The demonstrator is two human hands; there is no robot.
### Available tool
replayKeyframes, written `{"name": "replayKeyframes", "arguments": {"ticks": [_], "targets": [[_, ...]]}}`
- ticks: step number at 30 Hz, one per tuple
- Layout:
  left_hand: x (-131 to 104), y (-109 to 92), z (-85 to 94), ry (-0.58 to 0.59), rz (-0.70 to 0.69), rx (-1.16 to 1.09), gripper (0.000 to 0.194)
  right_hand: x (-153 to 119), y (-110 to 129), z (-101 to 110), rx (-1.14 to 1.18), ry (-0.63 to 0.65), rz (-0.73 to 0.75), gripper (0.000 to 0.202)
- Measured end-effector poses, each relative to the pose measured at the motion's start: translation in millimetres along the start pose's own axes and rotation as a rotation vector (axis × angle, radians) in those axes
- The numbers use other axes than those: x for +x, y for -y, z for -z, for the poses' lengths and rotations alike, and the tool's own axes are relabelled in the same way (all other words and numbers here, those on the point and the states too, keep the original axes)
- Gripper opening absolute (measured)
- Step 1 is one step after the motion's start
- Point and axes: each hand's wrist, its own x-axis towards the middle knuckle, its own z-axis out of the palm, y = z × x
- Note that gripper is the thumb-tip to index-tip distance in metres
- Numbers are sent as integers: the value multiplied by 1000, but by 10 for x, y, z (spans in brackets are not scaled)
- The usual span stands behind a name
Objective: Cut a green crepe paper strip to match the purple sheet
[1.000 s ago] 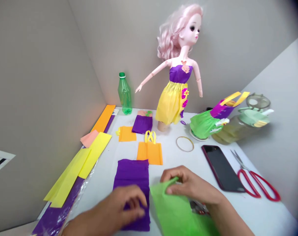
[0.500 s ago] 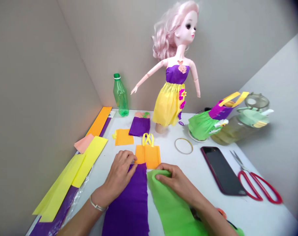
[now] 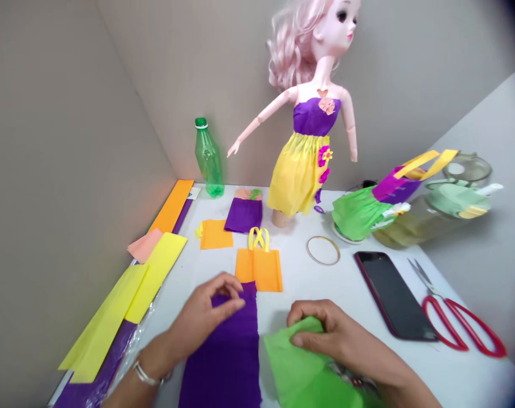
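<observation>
Left hand (image 3: 206,314) pinches far end of purple crepe-paper strip (image 3: 227,357), long axis 12-to-6; right hand (image 3: 325,334) grips green crepe-paper sheet (image 3: 302,377) at 3 o'clock.

no text, label, brand, number or sign can be read anywhere here. the green bottle (image 3: 208,158) carries no label. the phone (image 3: 393,294) screen is dark and blank. the paper sheets bear no print. a small white card (image 3: 194,194) at the far left of the worktop (image 3: 325,283) shows a bluish mark, too small and blurred to make out.
</observation>
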Motion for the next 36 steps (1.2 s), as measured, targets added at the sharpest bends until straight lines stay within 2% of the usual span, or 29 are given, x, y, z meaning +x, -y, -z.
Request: {"name": "replayKeyframes", "arguments": {"ticks": [1, 2, 5, 8, 11, 13, 14, 16, 18, 20, 24, 33, 36], "targets": [[32, 14, 93, -117, -61, 148, 13, -22, 7, 25, -10, 38, -5, 19], [68, 38, 170, -157, -120, 283, 15, -36, 16, 42, -13, 74, -3, 19], [175, 132, 275, -71, -192, 451, 21, -46, 44, 45, -20, 145, 36, 20], [199, 132, 237, -1, -189, 438, 1, -50, 52, 16, -54, 199, 69, 20], [102, -3, 188, 41, -166, 375, 8, -87, 23, 18, -74, 286, 93, 24], [2, -85, 186, 17, -117, 257, 10, -124, -12, 40, -70, 353, 116, 29], [-47, -102, 193, -41, -78, 160, 12, -142, -31, 52, -61, 390, 134, 31], [-127, -69, 214, -230, -8, -15, 16, -171, -70, 70, -30, 465, 175, 34], [-182, 32, 233, -412, 34, -87, 20, -184, -100, 73, 17, 505, 203, 36], [-220, 154, 243, -511, 51, -78, 21, -178, -115, 61, 58, 491, 201, 37], [-269, 307, 236, -620, 70, -16, 24, -129, -108, 30, 81, 424, 159, 36], [-367, 364, 239, -713, 140, 178, 21, -81, -78, 10, 51, 317, 112, 35], [-484, 320, 176, -796, 132, 266, 30, -78, -40, -45, 15, 265, 103, 27]]}}
